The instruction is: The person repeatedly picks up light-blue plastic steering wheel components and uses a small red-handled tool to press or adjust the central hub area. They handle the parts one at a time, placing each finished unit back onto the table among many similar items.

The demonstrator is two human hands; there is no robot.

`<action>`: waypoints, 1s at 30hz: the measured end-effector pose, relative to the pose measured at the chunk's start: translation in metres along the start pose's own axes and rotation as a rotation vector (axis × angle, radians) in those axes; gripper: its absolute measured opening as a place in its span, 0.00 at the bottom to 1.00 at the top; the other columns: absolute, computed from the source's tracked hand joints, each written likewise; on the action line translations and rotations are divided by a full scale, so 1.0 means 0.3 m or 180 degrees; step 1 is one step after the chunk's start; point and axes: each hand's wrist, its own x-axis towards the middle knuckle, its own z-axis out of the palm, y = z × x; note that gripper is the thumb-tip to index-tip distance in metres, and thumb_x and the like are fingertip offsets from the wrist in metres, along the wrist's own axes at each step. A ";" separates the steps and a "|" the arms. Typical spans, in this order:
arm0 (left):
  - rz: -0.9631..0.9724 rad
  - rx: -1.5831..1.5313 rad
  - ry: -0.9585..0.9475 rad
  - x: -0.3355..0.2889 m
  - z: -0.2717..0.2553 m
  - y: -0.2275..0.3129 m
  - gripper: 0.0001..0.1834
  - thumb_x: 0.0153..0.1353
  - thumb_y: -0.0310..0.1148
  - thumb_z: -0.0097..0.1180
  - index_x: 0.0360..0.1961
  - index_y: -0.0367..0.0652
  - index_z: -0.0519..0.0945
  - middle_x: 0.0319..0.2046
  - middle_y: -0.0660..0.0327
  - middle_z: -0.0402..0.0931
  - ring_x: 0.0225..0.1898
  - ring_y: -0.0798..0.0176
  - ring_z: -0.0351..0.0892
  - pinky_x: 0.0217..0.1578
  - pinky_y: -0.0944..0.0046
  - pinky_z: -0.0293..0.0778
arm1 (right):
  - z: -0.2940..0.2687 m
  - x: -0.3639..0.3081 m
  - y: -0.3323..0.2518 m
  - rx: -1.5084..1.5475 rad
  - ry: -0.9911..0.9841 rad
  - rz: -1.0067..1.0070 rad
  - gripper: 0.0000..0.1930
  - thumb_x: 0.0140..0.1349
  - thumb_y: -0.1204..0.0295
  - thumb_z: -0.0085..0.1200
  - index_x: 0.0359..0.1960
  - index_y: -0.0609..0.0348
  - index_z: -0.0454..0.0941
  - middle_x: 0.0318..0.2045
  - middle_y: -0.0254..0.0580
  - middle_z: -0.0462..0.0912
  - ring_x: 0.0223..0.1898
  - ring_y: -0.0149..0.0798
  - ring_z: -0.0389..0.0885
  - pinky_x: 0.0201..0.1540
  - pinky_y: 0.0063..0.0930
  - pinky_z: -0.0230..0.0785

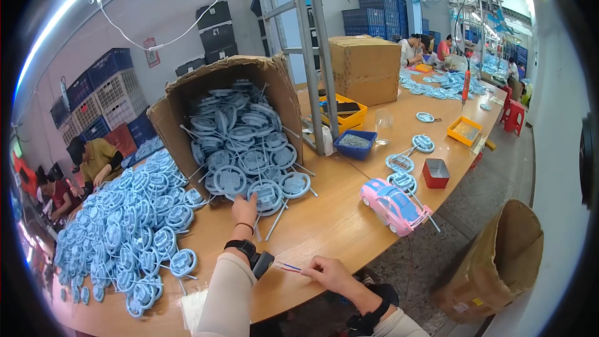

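Note:
My left hand (244, 210) reaches to the mouth of a tipped cardboard box (163, 126) full of light-blue plastic steering-wheel-shaped parts (229, 180). Its fingers close on the rim of one at the bottom of the pile, partly hidden by the other wheels. Low over the table's front edge, my right hand (331, 273) pinches thin red and blue wires (288, 267) between thumb and fingers. To the right of both hands stands a pink toy car (394, 207) with a blue top, next to a few light-blue wheels (402, 182).
A large heap of blue wheels (134, 224) covers the table's left. A red square tin (435, 173), a blue tray (355, 143) and a yellow tray (464, 131) stand on the right. A metal ladder frame (309, 56) rises behind; an open carton (493, 262) stands on the floor. Other people sit farther off.

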 end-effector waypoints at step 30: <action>-0.1239 -0.3939 -0.2350 -0.645 -0.381 -0.019 0.14 0.62 0.36 0.46 0.44 0.37 0.72 0.39 0.61 0.75 0.40 0.67 0.75 0.43 0.66 0.72 | -0.038 -0.009 -0.173 -0.0711 -0.0106 -0.0314 0.15 0.49 0.62 0.58 0.21 0.61 0.72 0.14 0.44 0.73 0.17 0.41 0.71 0.22 0.31 0.61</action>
